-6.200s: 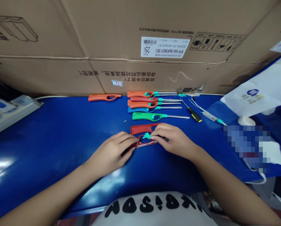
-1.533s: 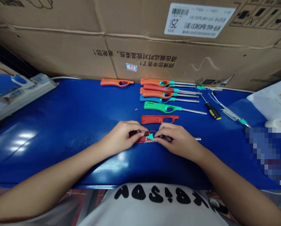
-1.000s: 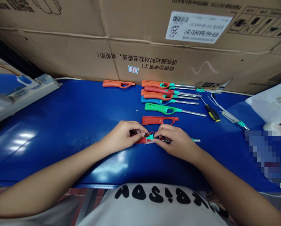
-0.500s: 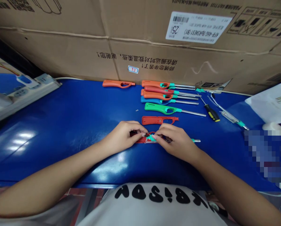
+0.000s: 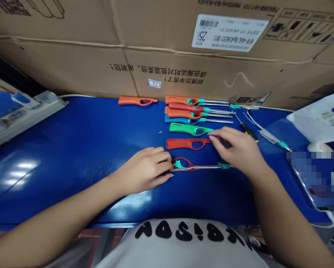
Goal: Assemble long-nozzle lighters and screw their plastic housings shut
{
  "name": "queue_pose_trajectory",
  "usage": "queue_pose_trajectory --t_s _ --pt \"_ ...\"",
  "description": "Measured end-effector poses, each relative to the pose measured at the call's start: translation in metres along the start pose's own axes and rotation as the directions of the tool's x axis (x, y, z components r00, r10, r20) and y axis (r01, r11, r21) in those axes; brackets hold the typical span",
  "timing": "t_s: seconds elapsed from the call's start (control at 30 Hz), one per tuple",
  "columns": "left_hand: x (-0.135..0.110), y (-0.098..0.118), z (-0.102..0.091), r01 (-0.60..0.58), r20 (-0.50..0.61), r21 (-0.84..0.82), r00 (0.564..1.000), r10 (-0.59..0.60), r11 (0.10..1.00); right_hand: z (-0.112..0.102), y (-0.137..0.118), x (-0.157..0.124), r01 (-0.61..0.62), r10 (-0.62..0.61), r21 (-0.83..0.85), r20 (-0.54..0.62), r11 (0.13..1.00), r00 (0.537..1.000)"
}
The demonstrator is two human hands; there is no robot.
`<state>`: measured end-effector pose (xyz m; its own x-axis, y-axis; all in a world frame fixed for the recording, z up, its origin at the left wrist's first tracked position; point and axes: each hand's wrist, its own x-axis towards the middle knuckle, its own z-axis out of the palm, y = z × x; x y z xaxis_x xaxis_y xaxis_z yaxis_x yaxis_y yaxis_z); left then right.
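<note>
An opened red lighter (image 5: 188, 162) lies in front of me, with a teal trigger piece (image 5: 179, 163) and a thin metal tube (image 5: 207, 167) in it. A teal tip piece (image 5: 224, 166) sits at the tube's right end. My left hand (image 5: 147, 167) is closed over the lighter's left end and hides it. Just beyond lies the matching red casing half (image 5: 180, 144), inner side up. My right hand (image 5: 235, 149) has thumb and forefinger pinched at that casing half's right end. Its fingers cover part of the green lighter's (image 5: 183, 128) metal tube.
Several finished-looking lighters (image 5: 183, 100) lie in a stack behind. An orange casing (image 5: 136, 101) is further left. A screwdriver (image 5: 248, 129) and loose parts (image 5: 269, 137) are to the right. Tiny pins (image 5: 160, 132) lie mid-table. A cardboard box (image 5: 161, 56) borders the back; a power strip (image 5: 24, 115) stands left.
My right hand has left the opened lighter and moved right and away from me to the red casing half. My left hand stays at the lighter's left end. The view has shifted slightly.
</note>
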<state>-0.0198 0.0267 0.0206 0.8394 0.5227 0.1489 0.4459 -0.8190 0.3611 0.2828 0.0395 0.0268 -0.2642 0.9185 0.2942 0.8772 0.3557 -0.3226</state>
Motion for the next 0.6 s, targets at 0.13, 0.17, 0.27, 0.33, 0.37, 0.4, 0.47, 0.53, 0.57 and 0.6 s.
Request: queue_pose_trajectory --t_s 0.13,0.17,0.27,0.33,0.37,0.4,0.47,0.53,0.57,0.6 --pt "0.0 -0.001 0.004 0.015 0.002 -0.006 1.0 -0.015 1.0 -0.011 0.042 0.004 -0.318 0.315 -0.095 -0.044 0.943 0.948" --pt "0.0 -0.001 0.005 0.014 -0.003 -0.005 1.0 -0.014 1.0 -0.013 0.05 0.005 -0.376 0.374 -0.111 -0.04 0.92 0.927" --pt "0.0 0.0 0.006 -0.002 -0.021 -0.001 1.0 0.002 1.0 -0.013 0.066 0.007 -0.452 0.454 -0.104 0.004 0.886 0.891" --pt "-0.001 0.0 0.006 -0.008 -0.029 -0.001 1.0 0.008 1.0 -0.014 0.072 0.008 -0.47 0.472 -0.081 -0.002 0.879 0.882" --pt "-0.001 0.0 0.007 -0.009 -0.031 -0.001 0.999 0.009 1.0 -0.016 0.075 0.008 -0.485 0.484 -0.076 -0.03 0.871 0.874" --pt "-0.001 0.001 0.007 -0.009 -0.033 0.001 0.999 0.009 1.0 -0.019 0.079 0.007 -0.506 0.502 -0.077 -0.07 0.859 0.862" --pt "-0.002 0.001 0.008 -0.012 -0.033 0.005 0.999 0.012 1.0 -0.028 0.091 0.003 -0.56 0.542 -0.095 -0.161 0.823 0.825" --pt "-0.002 0.0 0.009 -0.02 -0.032 0.003 0.999 0.021 1.0 -0.038 0.106 -0.003 -0.615 0.587 -0.113 -0.208 0.78 0.783" --pt "-0.002 0.0 0.009 -0.022 -0.032 0.0 0.999 0.022 1.0 -0.042 0.113 -0.006 -0.64 0.61 -0.117 -0.214 0.759 0.763" --pt "-0.002 0.0 0.009 -0.023 -0.033 -0.005 0.999 0.022 1.0 -0.045 0.121 -0.009 -0.665 0.636 -0.119 -0.209 0.737 0.743"
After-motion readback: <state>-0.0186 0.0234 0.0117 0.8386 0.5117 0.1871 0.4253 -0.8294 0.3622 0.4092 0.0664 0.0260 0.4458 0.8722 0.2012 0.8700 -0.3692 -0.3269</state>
